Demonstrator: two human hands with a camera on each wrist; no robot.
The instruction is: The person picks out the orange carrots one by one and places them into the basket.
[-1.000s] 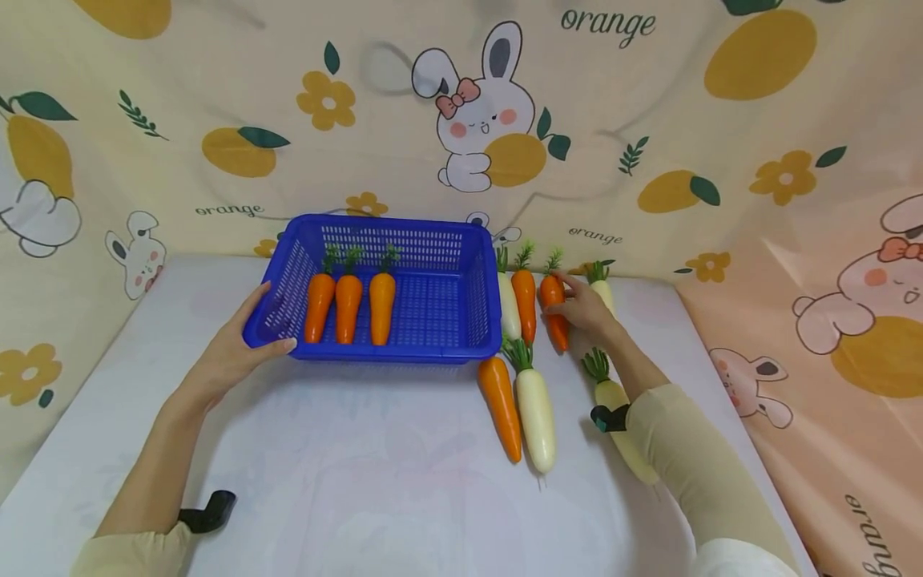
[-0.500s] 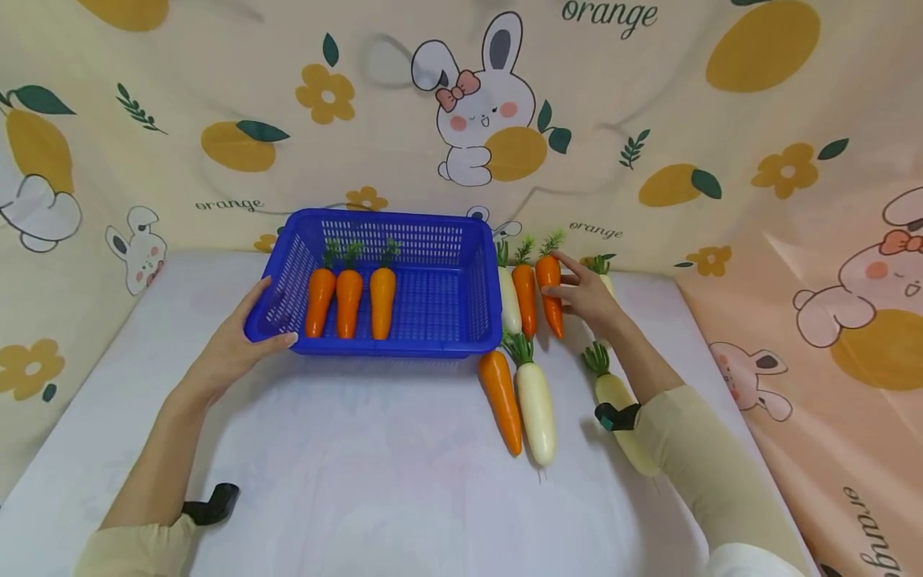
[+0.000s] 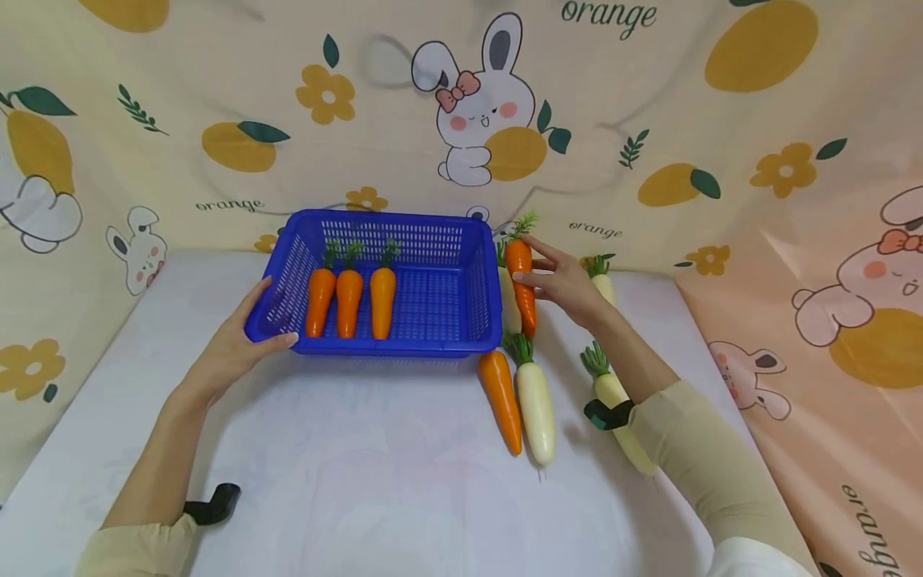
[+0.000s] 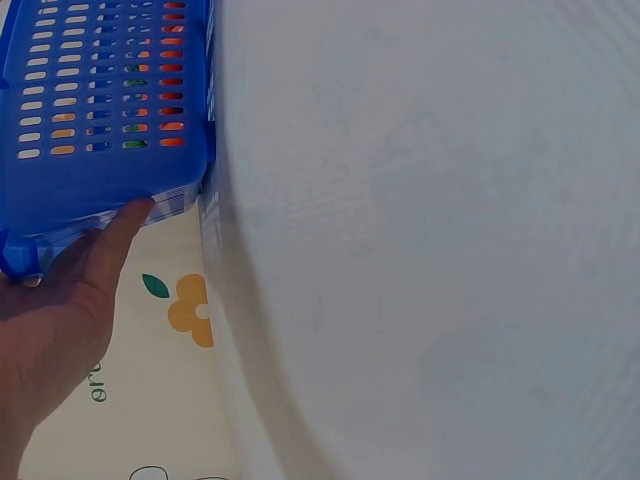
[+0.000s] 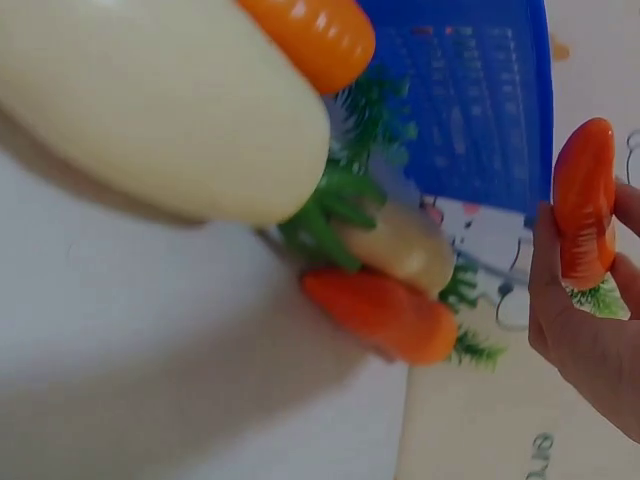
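Backdrop [image 3: 404,152] reads "orange"; right hand [image 3: 570,290] pinches carrot [image 3: 518,258], narrow grip; left hand [image 3: 229,359], grip wide, holds blue basket [image 3: 440,347].

A beige left sleeve [image 3: 137,551] and right sleeve [image 3: 710,457] end beside black, bent wrist devices [image 3: 219,505], with white fabric [image 3: 753,558] higher on the right.

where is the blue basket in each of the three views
Head: left of centre, around mid-height; the blue basket has the left hand at its left end.
Left wrist: top-left corner, cut off by the frame.
Right wrist: top, right of centre, just left of the orange carrot in the right hand.
Shared landmark: the white table, visible in all three.
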